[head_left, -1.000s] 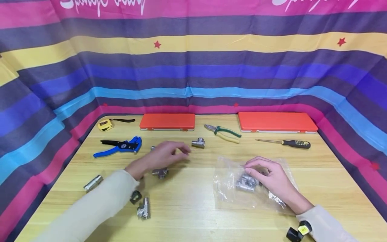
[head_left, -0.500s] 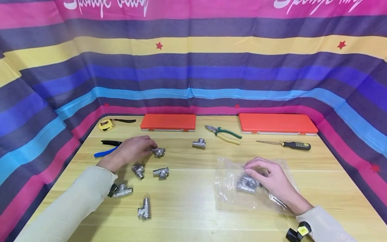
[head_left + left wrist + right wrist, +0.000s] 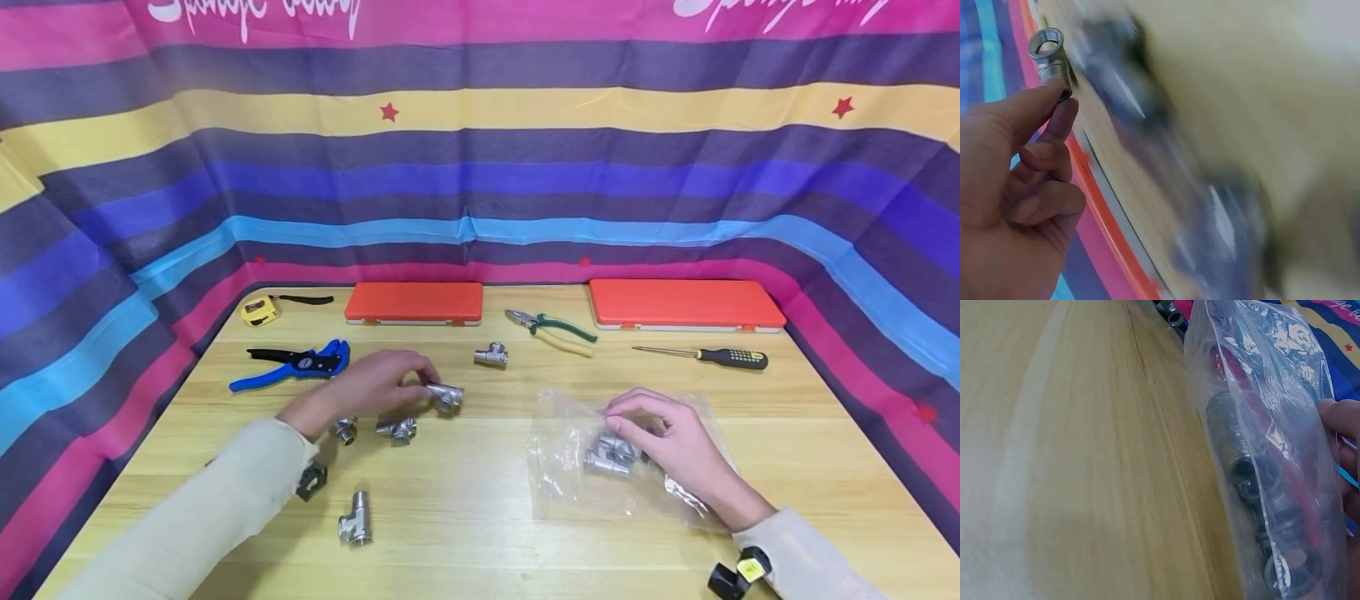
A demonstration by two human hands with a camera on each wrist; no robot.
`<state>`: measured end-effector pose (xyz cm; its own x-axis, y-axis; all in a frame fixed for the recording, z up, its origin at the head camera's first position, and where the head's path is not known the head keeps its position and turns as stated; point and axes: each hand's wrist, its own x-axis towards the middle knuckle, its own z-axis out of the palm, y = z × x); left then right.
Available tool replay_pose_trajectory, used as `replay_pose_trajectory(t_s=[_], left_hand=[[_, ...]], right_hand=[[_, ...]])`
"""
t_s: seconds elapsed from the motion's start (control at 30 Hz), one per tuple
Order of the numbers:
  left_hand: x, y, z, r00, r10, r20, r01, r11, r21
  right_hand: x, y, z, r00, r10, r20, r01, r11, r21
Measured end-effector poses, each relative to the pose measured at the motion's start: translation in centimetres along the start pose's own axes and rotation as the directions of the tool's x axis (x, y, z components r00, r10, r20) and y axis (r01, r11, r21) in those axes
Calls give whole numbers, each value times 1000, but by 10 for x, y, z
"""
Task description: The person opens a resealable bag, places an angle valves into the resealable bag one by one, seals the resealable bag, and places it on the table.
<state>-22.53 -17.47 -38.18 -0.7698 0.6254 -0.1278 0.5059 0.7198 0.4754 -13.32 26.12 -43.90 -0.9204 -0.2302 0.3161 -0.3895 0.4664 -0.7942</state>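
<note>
Left hand carries a fitting toward the bag that the right hand holds

The left hand (image 3: 367,387) pinches a silver threaded metal tee fitting (image 3: 446,396) between thumb and fingertips, just above the pale wooden table (image 3: 480,533). The right hand (image 3: 667,437), well apart to its right, pinches the top of a clear plastic bag (image 3: 558,467) holding more fittings. Judged from this, the pinch should stay firm on the fitting's body, and the bag's mouth should be held wide and steady. Three loose fittings lie near the left wrist.
</note>
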Motion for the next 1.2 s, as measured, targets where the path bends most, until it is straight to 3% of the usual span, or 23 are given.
replay_pose_trajectory(t_s=[0.2,0.37,0.6,0.8,0.97,1.07,1.2], left_hand=[[24,54,30,990,129,55,-124,989,-83],[44,90,60,975,213,60,-211,977,-39],[60,120,92,965,262,20,-263,959,107],[65,138,102,957,289,13,-289,955,60],[54,134,91,966,253,50,-252,967,-31],[37,113,73,979,196,47,-191,977,-98],[9,74,46,998,65,6,-63,984,-165]], right_hand=[[0,-1,-2,1000,10,-3,-10,1000,-16],[-2,-3,-1,1000,9,-5,-9,1000,-3],[-3,-4,0,1000,-10,-14,10,1000,0],[-4,-2,-1,1000,-10,-15,10,999,32],[-6,-2,-3,1000,0,-27,0,1000,11],[-6,-2,-3,1000,-1,-28,1,1000,7],[-3,-1,-2,1000,-10,-24,11,1000,13]])
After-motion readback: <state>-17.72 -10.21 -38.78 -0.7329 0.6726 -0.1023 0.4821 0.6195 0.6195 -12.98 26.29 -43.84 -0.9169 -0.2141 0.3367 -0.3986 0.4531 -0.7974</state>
